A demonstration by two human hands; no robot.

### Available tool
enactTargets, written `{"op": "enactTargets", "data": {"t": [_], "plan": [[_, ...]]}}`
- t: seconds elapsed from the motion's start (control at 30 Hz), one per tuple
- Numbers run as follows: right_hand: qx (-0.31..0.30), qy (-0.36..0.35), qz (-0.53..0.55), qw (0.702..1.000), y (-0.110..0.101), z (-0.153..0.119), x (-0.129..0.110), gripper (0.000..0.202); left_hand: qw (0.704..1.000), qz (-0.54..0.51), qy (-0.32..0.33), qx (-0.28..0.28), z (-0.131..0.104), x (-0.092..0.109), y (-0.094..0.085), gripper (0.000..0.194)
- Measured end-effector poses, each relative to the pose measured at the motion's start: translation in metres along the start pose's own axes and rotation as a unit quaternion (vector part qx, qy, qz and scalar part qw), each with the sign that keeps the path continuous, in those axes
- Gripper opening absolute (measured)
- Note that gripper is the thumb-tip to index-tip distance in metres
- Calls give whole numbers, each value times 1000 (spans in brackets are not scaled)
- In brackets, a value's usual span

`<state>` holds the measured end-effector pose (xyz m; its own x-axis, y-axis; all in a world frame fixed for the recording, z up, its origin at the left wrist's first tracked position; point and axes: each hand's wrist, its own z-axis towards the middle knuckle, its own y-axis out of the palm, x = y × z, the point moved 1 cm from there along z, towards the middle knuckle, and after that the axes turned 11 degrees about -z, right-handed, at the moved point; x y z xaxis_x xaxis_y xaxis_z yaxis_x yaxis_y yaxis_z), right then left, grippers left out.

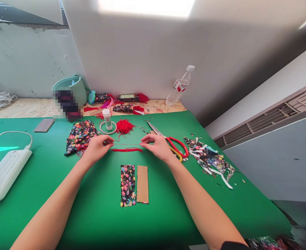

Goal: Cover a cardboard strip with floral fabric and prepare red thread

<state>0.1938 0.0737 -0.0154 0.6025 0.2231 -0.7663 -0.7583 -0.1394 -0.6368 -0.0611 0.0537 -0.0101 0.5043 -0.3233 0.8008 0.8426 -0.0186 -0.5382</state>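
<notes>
A thin red thread (126, 144) is stretched level between my two hands. My left hand (99, 146) pinches its left end, and my right hand (156, 146) pinches the right end. Just below the thread lies a bundle of red threads (126, 150) on the green table. Nearer to me, a strip of black floral fabric (128, 185) lies beside a brown cardboard strip (142, 184). Beyond my hands are a pile of red thread (125, 126) and a glue stick (107, 119) standing by a white ring (103, 132).
Scissors (177, 146) with red and yellow handles lie right of my right hand, near fabric scraps (210, 156). Folded floral fabric (81, 135) sits behind my left hand. A power strip (9, 173) is at left; a plastic bottle (180, 86) and a green basket (81, 88) stand behind.
</notes>
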Motion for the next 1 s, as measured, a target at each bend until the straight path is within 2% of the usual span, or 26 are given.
{"op": "enactTargets", "data": {"t": [0.27, 0.43, 0.6, 1.0], "plan": [[2, -25, -19, 1000, 1, 2, 3, 10, 998, 31, 32, -48, 0, -4, -1, 14], [-27, -14, -33, 999, 3, 2, 6, 9, 991, 91, 48, -84, 0, -2, 0, 18], [-55, -7, -25, 998, 5, 1, 9, 9, 987, 120, 56, -92, 0, 0, 0, 18], [-62, -14, -59, 996, 4, -1, 6, 10, 986, 120, 51, -105, -1, -3, 0, 17]]}}
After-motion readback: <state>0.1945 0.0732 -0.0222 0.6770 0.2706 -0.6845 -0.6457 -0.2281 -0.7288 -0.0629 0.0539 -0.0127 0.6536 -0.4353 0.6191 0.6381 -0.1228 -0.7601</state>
